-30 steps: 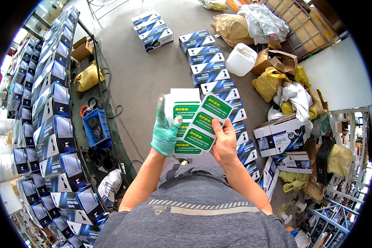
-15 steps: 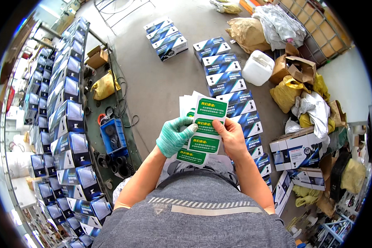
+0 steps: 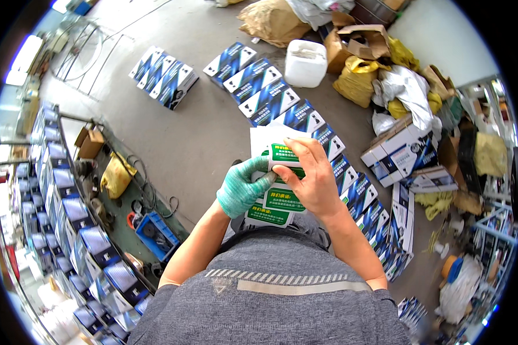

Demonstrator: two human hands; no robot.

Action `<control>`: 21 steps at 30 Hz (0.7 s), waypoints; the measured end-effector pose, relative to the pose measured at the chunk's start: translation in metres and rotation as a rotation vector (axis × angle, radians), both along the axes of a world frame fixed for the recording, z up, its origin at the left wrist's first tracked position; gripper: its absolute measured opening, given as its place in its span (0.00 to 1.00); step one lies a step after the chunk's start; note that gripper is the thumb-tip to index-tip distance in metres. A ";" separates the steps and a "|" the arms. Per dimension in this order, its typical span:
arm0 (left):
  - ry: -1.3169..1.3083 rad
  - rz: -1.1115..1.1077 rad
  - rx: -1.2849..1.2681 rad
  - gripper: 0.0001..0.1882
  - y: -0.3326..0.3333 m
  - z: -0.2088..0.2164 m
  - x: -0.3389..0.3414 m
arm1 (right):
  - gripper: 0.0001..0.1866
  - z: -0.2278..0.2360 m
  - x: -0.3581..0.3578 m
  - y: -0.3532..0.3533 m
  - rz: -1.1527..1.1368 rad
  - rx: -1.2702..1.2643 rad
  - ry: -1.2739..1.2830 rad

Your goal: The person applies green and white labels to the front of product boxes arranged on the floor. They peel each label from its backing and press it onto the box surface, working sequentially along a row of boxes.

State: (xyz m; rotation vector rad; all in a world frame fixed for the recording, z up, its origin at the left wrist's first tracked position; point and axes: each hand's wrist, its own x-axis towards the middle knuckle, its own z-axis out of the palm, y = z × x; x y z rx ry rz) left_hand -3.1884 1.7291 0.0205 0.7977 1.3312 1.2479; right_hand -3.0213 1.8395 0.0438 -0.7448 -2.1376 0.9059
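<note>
Sheets of green-and-white stickers (image 3: 281, 198) are held in front of my body, with white paper edges fanned out behind them. My left hand (image 3: 243, 187), in a light green glove, is closed around the left side of the sheets, thumb on top. My bare right hand (image 3: 312, 177) pinches the upper part of the front strip between thumb and fingers. The top sticker there is bent over toward me, and the fingers partly cover it. Below the hands, the lower stickers lie flat and visible.
A row of blue-and-white cartons (image 3: 265, 99) runs along the floor beyond and to my right. Three more cartons (image 3: 164, 77) stand farther left. Racks of boxes (image 3: 77, 210) line the left side, near a blue crate (image 3: 157, 234). A white jerrycan (image 3: 306, 62) and yellow sacks (image 3: 357, 80) lie at right.
My right hand has shifted up the strip and now bends its top sticker over. My left hand keeps its hold. The whole view has turned, swinging the floor cartons leftward.
</note>
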 end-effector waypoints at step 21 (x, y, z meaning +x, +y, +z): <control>0.367 -0.420 0.245 0.15 0.095 0.006 -0.121 | 0.04 0.034 -0.097 0.032 -0.255 0.216 -0.264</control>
